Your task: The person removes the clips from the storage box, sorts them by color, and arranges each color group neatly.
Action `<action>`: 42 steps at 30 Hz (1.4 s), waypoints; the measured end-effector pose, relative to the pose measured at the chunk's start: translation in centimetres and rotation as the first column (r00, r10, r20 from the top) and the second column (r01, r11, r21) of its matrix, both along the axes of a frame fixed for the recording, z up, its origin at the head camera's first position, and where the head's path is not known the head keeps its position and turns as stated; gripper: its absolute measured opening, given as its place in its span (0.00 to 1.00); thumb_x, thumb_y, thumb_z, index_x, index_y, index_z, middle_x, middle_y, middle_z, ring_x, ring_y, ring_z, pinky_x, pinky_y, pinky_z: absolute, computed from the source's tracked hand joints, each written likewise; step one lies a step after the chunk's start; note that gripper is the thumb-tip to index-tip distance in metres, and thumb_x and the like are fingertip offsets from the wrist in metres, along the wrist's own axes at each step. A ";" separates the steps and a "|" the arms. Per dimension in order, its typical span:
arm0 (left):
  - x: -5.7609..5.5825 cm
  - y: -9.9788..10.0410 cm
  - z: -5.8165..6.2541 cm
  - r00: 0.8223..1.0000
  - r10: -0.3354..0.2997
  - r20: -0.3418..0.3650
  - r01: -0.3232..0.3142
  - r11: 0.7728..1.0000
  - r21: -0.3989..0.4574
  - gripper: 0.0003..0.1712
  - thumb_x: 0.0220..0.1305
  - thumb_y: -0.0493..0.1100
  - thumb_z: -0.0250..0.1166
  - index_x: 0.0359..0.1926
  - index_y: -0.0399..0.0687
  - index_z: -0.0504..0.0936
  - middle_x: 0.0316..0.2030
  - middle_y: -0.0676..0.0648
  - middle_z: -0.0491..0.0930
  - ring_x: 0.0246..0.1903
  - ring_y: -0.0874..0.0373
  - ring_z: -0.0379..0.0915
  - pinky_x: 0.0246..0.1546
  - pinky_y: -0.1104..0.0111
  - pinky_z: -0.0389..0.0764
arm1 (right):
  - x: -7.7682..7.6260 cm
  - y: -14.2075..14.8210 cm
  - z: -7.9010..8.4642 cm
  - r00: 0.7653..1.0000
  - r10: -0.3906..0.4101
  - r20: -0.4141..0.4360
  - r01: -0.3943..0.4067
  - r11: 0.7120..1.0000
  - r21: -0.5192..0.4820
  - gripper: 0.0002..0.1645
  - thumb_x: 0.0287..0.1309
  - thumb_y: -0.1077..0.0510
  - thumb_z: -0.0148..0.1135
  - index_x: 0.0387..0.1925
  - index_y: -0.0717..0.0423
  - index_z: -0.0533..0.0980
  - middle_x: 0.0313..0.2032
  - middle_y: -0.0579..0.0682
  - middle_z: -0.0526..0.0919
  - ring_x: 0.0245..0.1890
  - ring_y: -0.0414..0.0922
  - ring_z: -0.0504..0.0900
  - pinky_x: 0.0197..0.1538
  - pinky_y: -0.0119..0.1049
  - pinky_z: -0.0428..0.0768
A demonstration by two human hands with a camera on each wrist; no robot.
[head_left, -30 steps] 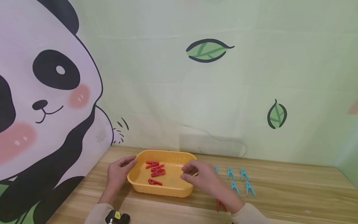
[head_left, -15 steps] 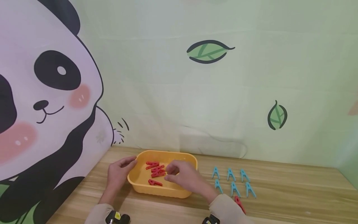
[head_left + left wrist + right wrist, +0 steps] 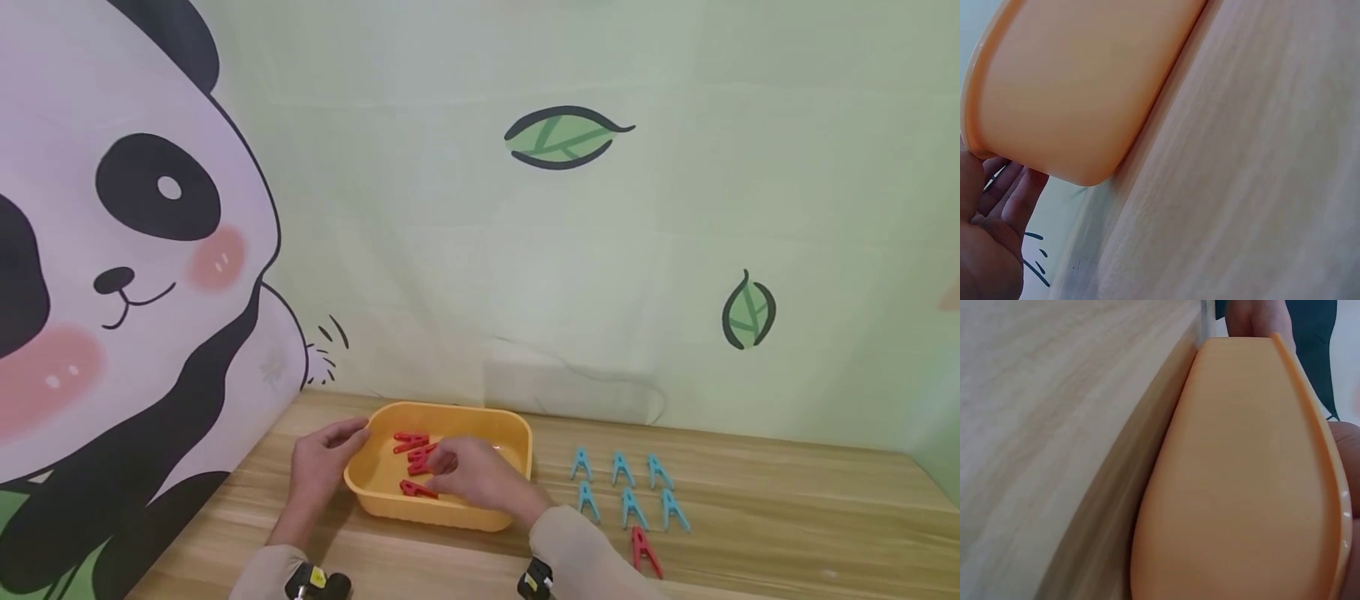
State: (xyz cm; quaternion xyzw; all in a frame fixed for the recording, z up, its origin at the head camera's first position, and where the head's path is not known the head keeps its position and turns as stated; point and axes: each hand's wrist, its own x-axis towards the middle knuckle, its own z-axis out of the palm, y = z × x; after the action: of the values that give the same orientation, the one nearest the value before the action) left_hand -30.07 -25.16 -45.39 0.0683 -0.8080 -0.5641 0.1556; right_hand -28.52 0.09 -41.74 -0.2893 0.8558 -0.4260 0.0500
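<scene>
A yellow-orange plastic tray with rounded corners stands on the wooden table. My left hand holds its left end, thumb at the rim and fingers against the outer wall. Several red clothespins lie inside, towards the left of the tray. Over them is my right hand, reaching in across the near rim. A gap shows between its thumb and forefinger, next to the nearest red clothespin; part of the pile is hidden behind the fingers. In the right wrist view, the tray's wall hides most of that hand.
Right of the tray, several blue clothespins are laid out in two rows. A single red clothespin lies in front of them. A panda-printed cloth hangs at the left, and a green backdrop rises behind the table.
My right hand has moved left from the tray's right end to above the red clothespins, uncovering the blue clothespins and the lone red one. My left hand has stayed at the tray's left end.
</scene>
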 end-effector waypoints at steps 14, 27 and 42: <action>-0.1 0.0 0.1 1.000 -0.004 -0.019 0.004 1.000 0.020 0.18 0.72 0.42 0.72 0.57 0.36 0.88 0.54 0.38 0.87 0.50 0.55 0.84 0.43 0.82 0.80 | -1.4 -1.7 -1.1 0.998 0.058 -0.035 -0.055 0.996 0.076 0.10 0.57 0.64 0.80 0.34 0.63 0.83 0.30 0.47 0.87 0.30 0.35 0.80 0.41 0.28 0.80; -0.1 -0.1 0.0 0.999 0.002 -0.032 -0.002 1.000 0.008 0.18 0.71 0.42 0.73 0.56 0.36 0.89 0.54 0.39 0.88 0.52 0.55 0.83 0.44 0.83 0.79 | -2.0 -2.2 -1.6 0.999 0.045 -0.031 -0.040 0.990 0.135 0.10 0.57 0.62 0.81 0.34 0.60 0.84 0.29 0.43 0.84 0.30 0.34 0.77 0.40 0.27 0.79; -0.2 -0.1 -0.1 0.999 0.004 -0.038 -0.003 1.000 0.020 0.17 0.71 0.41 0.73 0.56 0.36 0.89 0.54 0.39 0.88 0.51 0.56 0.83 0.43 0.83 0.79 | -1.6 -2.0 -1.2 0.998 -0.017 -0.067 0.029 0.984 0.178 0.09 0.57 0.62 0.80 0.30 0.57 0.83 0.27 0.41 0.82 0.31 0.37 0.76 0.41 0.30 0.79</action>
State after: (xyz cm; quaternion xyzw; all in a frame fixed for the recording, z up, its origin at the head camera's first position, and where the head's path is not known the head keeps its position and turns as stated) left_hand -30.30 -25.22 -45.45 0.0604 -0.7990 -0.5733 0.1714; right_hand -30.10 -1.96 -42.97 -0.2873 0.8951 -0.3383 0.0431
